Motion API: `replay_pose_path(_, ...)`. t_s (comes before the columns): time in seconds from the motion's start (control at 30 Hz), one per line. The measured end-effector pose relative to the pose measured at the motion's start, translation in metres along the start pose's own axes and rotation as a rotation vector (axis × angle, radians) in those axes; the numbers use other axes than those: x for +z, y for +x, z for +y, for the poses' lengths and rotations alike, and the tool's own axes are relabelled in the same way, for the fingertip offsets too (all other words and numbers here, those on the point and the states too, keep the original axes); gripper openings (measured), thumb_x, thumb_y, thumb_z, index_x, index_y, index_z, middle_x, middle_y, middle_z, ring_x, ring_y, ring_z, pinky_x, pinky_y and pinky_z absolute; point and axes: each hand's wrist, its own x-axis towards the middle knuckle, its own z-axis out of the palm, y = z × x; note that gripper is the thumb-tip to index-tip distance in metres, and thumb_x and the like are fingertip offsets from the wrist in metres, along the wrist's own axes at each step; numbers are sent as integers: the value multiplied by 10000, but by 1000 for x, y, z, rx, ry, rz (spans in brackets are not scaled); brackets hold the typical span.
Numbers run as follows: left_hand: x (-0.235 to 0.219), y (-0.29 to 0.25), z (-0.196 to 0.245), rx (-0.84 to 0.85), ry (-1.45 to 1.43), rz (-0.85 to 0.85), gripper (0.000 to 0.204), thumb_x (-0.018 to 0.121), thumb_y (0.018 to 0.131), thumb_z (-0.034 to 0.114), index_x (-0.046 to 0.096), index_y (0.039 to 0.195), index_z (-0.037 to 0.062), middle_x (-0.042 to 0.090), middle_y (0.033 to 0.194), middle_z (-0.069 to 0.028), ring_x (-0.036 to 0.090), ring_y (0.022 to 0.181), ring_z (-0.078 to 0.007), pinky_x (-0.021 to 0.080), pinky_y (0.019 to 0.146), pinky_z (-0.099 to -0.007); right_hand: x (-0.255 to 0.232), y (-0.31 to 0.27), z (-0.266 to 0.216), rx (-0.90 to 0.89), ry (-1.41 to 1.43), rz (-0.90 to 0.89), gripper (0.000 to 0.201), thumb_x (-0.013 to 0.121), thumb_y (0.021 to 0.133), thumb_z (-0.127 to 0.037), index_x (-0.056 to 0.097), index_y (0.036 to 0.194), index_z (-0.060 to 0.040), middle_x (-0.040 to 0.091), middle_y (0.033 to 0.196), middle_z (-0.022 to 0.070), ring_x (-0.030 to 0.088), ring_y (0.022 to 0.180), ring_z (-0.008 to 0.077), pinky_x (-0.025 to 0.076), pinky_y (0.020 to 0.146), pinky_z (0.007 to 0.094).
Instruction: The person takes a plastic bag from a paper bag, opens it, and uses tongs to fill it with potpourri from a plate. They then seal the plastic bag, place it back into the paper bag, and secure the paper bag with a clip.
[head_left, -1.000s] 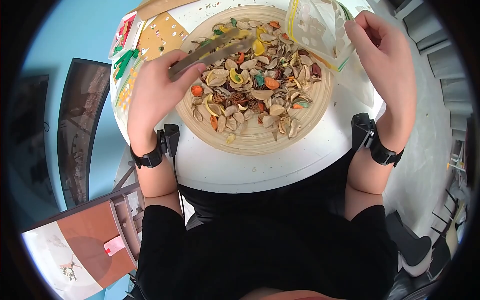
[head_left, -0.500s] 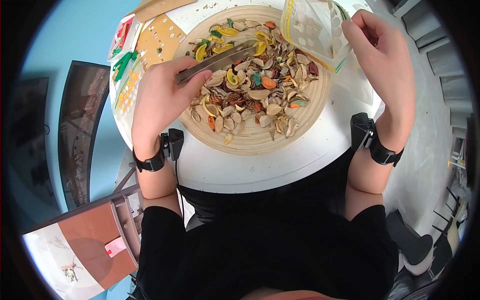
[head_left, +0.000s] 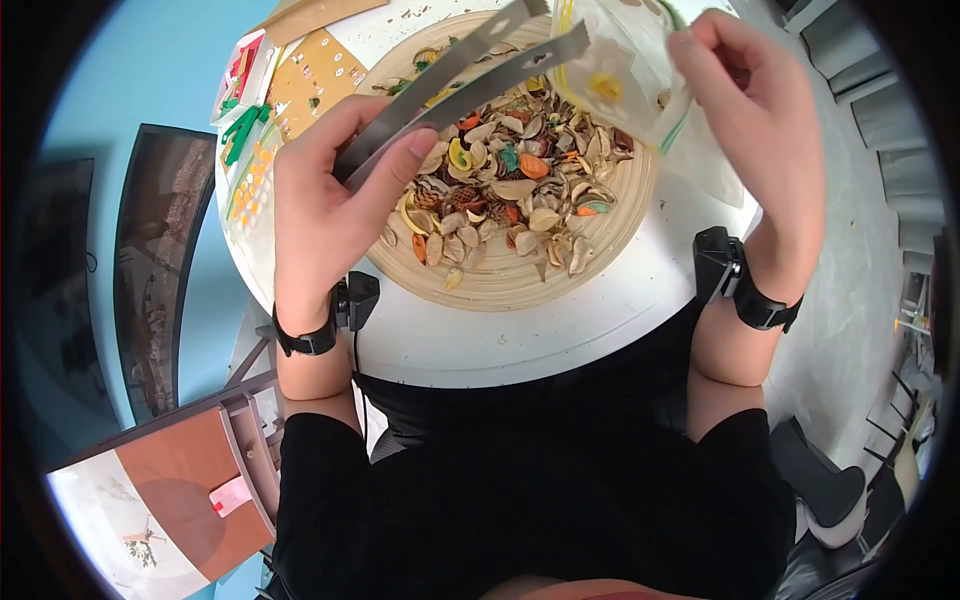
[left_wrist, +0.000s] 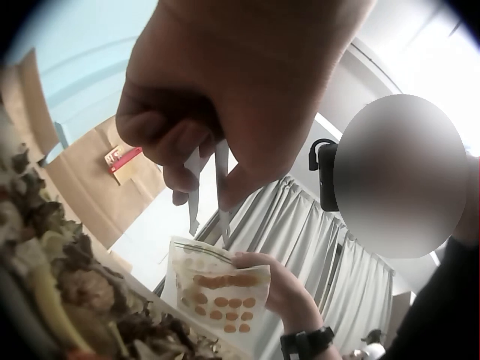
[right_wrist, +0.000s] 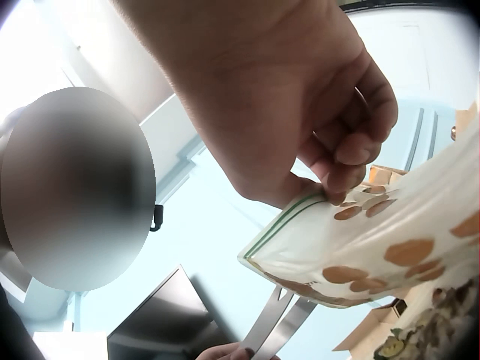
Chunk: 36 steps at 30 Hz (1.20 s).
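Metal tongs (head_left: 470, 97) are gripped in the left hand (head_left: 335, 205), their two arms spread apart and their tips over the mouth of a clear zip bag (head_left: 625, 75). The right hand (head_left: 755, 105) pinches the bag's rim between thumb and fingers. A yellow piece (head_left: 604, 86) shows inside the bag, by the tongs' tips. Below lies a round wooden tray (head_left: 480, 290) heaped with dried petals, cones and orange and green pieces (head_left: 510, 190). In the right wrist view, the bag (right_wrist: 337, 262) has brown dots and a green zip line.
At the table's left lie brown paper (head_left: 318, 72), a green ribbon (head_left: 242, 132) and a yellow-dotted bag (head_left: 252, 185). Crumbs are scattered along the white table (head_left: 480, 350). A black chair (head_left: 820, 480) stands at the lower right.
The left hand has raised the tongs from the tray toward the bag, and their arms have spread. A yellow piece now shows in the bag. The right hand has shifted slightly left.
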Motion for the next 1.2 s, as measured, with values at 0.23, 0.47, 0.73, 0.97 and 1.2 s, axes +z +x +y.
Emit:
replay_pose_path(0.23, -3, 12, -22, -141, 278, -28, 276, 779, 909, 233, 715, 1003, -18, 669, 695, -83, 586, 617, -114, 453, 592, -271, -17, 3, 17, 32, 48, 64, 240, 651, 996, -201, 613, 852, -12, 537, 769, -75, 459, 731, 19, 373, 656, 208)
replay_pose_path(0.47, 3, 11, -23, -70, 396, -248, 310, 767, 926, 238, 700, 1048, -39, 674, 740, -88, 566, 666, -101, 461, 620, -275, -5, -1, -5, 87, 5, 136, 227, 628, 967, -126, 566, 776, -21, 529, 706, -62, 469, 659, 20, 362, 582, 216)
replay_pose_path(0.73, 3, 10, -25, -102, 435, -210, 332, 760, 889, 292, 733, 1024, -11, 705, 784, -183, 648, 647, -330, 503, 627, -386, -14, 3, 14, 45, 16, 21, 235, 662, 988, -212, 636, 876, -7, 576, 777, -57, 488, 730, 30, 394, 664, 215)
replay_pose_path(0.97, -1, 10, -25, -155, 322, -141, 300, 779, 904, 242, 730, 1026, -27, 682, 703, -121, 601, 557, -148, 452, 543, -286, -17, 4, 18, 35, 0, 10, 234, 661, 988, -211, 632, 882, -4, 576, 780, -57, 491, 730, 29, 395, 664, 215)
replay_pose_path(1.2, -7, 3, 0, 8, 100, 24, 186, 769, 920, 111, 731, 1024, -38, 664, 713, 1, 566, 606, -43, 421, 546, -206, -1, -1, 3, 56, -89, 25, 248, 654, 983, -199, 601, 839, -4, 532, 717, -64, 452, 669, 20, 361, 595, 219)
